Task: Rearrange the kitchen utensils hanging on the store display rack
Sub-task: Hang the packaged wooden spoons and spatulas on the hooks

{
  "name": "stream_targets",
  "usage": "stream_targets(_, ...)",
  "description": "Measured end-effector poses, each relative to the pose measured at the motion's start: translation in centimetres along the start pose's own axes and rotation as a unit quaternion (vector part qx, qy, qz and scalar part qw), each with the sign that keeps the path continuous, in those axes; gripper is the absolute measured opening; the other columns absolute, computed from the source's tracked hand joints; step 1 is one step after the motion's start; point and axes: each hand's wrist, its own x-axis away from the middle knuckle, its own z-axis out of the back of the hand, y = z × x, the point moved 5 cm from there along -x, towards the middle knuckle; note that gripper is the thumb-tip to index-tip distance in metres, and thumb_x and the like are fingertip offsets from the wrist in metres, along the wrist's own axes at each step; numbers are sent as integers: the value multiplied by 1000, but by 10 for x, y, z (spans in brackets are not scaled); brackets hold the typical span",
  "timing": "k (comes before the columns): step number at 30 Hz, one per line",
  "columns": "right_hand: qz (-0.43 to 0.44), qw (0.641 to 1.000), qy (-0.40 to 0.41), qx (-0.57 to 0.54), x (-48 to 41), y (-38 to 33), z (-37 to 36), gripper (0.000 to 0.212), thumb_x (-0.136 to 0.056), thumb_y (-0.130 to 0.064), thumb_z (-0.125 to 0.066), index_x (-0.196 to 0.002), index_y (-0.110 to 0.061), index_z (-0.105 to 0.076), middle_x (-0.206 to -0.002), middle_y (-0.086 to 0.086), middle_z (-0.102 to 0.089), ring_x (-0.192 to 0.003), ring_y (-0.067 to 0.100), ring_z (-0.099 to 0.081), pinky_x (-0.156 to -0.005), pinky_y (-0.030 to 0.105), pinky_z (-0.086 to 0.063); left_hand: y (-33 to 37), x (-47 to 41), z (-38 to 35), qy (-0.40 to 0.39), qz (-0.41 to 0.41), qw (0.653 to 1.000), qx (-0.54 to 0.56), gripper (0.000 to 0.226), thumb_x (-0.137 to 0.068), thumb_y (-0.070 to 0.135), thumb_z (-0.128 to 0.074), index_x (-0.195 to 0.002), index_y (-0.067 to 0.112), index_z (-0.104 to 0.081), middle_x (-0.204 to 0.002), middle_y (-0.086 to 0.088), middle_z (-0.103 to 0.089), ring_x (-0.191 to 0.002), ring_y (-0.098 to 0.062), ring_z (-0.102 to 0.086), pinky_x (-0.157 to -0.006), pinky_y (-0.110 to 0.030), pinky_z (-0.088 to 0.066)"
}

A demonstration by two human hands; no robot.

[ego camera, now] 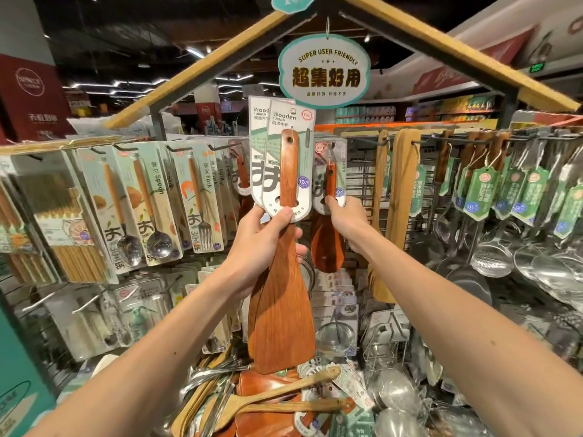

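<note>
A second wooden turner is mostly hidden behind the front wooden turner at the frame's centre, and the hook carrying the carded wooden paddle beside them is hard to make out. Carded spoons and forks hang at the left and steel skimmers at the right, with loose spatulas piled at the bottom centre. The left hand grips both turners, thumb on the front card, raised before the rack; the right hand, close by, pinches the lower edge of the paddle's card.
</note>
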Motion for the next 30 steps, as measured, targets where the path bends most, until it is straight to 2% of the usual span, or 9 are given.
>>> stream_targets(3,-9,1000,-29,-9,5,6,5,35,-98,-42,-55,-94,-9,-66,-82,4,-62,-79,22,-57,-71,33,-41,-1,2,4,-4,-6,1000,-13,10,-101,23,-57,-108,16,-58,-71,-9,-65,-59,-29,-65,-63,-44,-56)
stream_targets(7,-1,999,-45,-28,33,10,24,52,-97,-56,-49,-120,-11,-61,-104,-4,-62,-99,17,-57,-86,32,-43,-10,3,7,-7,0,1000,-23,17,-99,22,-59,-112,12,-58,-78,-14,-65,-62,-30,-66,-63,-43,-57)
stream_targets(10,15,980,-139,-144,71,-8,38,58,-95,-61,-45,-119,-12,-64,-99,-1,-72,-91,14,-67,-81,30,-55,-21,4,-8,-27,11,999,-16,14,-98,19,-60,-108,9,-60,-71,-12,-66,-61,-29,-64,-62,-43,-56)
stream_targets(13,31,958,-194,-207,98,-30,55,43,-95,-48,-56,-111,-9,-68,-99,4,-76,-83,17,-73,-72,31,-61,-27,6,-34,-66,5,997,-27,8,-97,19,-61,-102,14,-62,-70,-10,-68,-59,-27,-65,-57,-39,-56)
stream_targets(15,29,961,-167,-219,102,-34,69,28,-92,-33,-67,-105,-8,-68,-96,6,-76,-74,18,-70,-60,28,-58,-28,7,-52,-83,-3,996,-26,8,-96,17,-62,-103,14,-62,-75,-9,-69,-62,-22,-67,-54,-34,-56)
stream_targets(18,9,969,-116,-218,99,-24,90,9,-89,-19,-72,-86,-13,-67,-87,6,-75,-69,17,-69,-58,31,-58,-29,9,-76,-100,-21,994,-41,19,-95,15,-65,-113,11,-63,-84,-6,-73,-69,-19,-70,-58,-29,-58)
stream_targets(21,3,972,-83,-220,99,-13,110,11,-91,-17,-70,-97,-8,-69,-92,8,-75,-70,16,-70,-55,28,-57,-31,8,-91,-108,-36,988,-107,18,-93,21,-68,-111,21,-65,-97,-4,-76,-82,-23,-73,-73,-34,-61)
stream_targets(26,-9,973,-29,-228,98,4,146,9,-92,-14,-68,-99,-10,-65,-85,5,-77,-71,16,-73,-64,35,-61,-42,14,-107,-131,54,989,-44,15,-100,24,-57,-109,13,-58,-70,-8,-55,-53,-19,-55,-51,-35,-56)
stream_targets(30,-4,974,14,-225,99,22,170,3,-94,-11,-64,-94,-13,-62,-75,1,-72,-57,12,-67,-47,26,-51,-52,18,-105,-125,87,987,-41,16,-102,24,-54,-113,13,-57,-67,-7,-54,-53,-21,-53,-53,-36,-55)
